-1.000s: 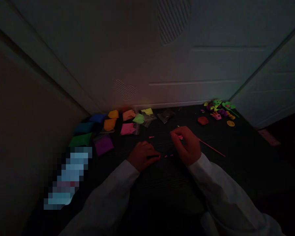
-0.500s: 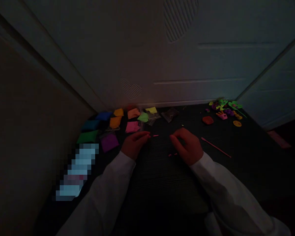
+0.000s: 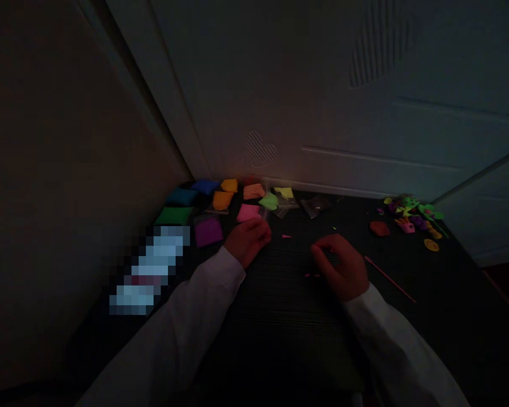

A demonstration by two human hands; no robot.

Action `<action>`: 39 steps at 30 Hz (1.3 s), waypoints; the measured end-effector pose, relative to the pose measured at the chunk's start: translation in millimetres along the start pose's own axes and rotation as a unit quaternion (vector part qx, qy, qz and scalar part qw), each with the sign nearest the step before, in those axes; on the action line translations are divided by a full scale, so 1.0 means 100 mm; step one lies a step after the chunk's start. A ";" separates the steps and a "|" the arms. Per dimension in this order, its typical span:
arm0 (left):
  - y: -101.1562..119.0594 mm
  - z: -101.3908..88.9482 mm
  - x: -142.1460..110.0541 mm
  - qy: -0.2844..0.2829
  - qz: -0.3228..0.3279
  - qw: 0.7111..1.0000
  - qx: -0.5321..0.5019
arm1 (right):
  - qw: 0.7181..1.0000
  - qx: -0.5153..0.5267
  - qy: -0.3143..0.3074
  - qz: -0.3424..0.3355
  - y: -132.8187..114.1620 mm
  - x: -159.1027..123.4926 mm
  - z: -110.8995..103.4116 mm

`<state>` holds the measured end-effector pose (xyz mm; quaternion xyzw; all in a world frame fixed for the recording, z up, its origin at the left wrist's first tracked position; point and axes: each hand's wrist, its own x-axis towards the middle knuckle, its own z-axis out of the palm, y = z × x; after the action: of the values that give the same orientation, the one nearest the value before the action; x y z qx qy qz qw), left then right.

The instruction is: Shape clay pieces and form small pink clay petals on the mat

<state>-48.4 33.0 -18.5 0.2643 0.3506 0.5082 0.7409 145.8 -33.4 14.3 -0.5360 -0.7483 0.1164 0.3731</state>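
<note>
While the left hand [image 3: 246, 242] rests with its fingers curled together, whether it grasps anything cannot be told, since the fingertips are dark and turned in. Just beyond it lies the pink packet [image 3: 249, 212], and just to its right a pink sliver [image 3: 286, 236] lies loose on the dark table [image 3: 275, 316]. The right hand [image 3: 341, 268] is loosely bent, thumb and forefinger curving toward each other; whether something small is pinched there cannot be made out either. Beside its thumb, on the side toward the left hand, lie small pink bits [image 3: 309, 275]. To its right a thin pink stick [image 3: 390, 279] lies slantwise, untouched, and a green crumb [image 3: 334, 228] sits just past its knuckles.

Farther beyond the right hand and to its right are a red lump [image 3: 379, 228], a yellow disc [image 3: 431, 245] and a cluster of small shaped pieces [image 3: 409, 209], which look finished. The pink sliver and pink bits, by contrast, seem unfinished: they lie apart, joined to nothing visible. How much shaping remains cannot be judged. Left of the left hand lie a purple packet [image 3: 208, 230] and a green packet [image 3: 173, 216]; an orange packet [image 3: 223, 200] lies beyond it, to the left.
</note>
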 end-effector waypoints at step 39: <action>0.00 -0.01 0.00 -0.046 -0.046 0.998 -0.025 | 0.997 -0.018 -0.053 -0.046 -0.02 -0.01 0.03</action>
<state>-49.0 32.6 -19.1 0.2523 0.3155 0.4691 0.7853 142.4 -34.5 12.8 -0.5003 -0.7930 0.1139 0.3283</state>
